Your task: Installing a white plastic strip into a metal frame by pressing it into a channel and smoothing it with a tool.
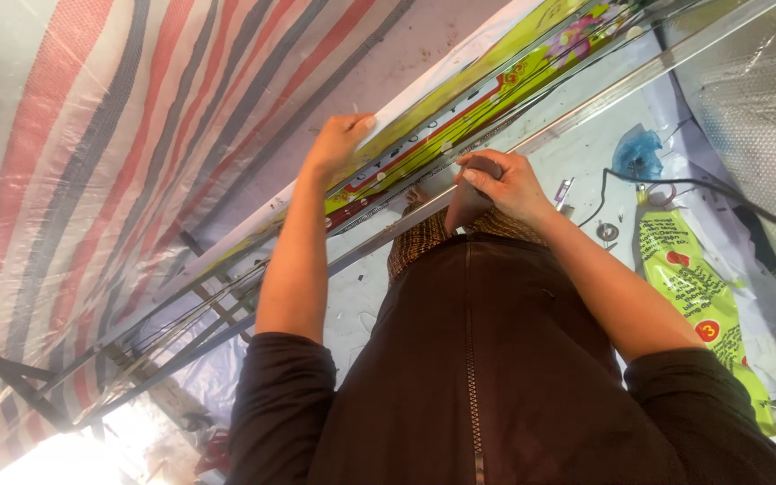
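Note:
A long, narrow printed panel [460, 103] in yellow-green with red and white patterns runs diagonally across the view, edged by a shiny metal frame strip [577, 112]. My left hand [339, 144] presses on the panel's white far edge, fingers flat. My right hand [500, 184] is curled at the near metal strip, fingers pinched on a small object that I cannot make out. Both forearms reach out from dark brown sleeves over a dark zipped garment [487, 359].
A red, white and grey striped tarpaulin [92, 135] fills the left. A black cable [711, 184] crosses the right side near a blue plastic item [637, 154], a small metal ring [607, 231] and a yellow-green printed sheet [693, 287]. Metal bars [163, 341] lie at lower left.

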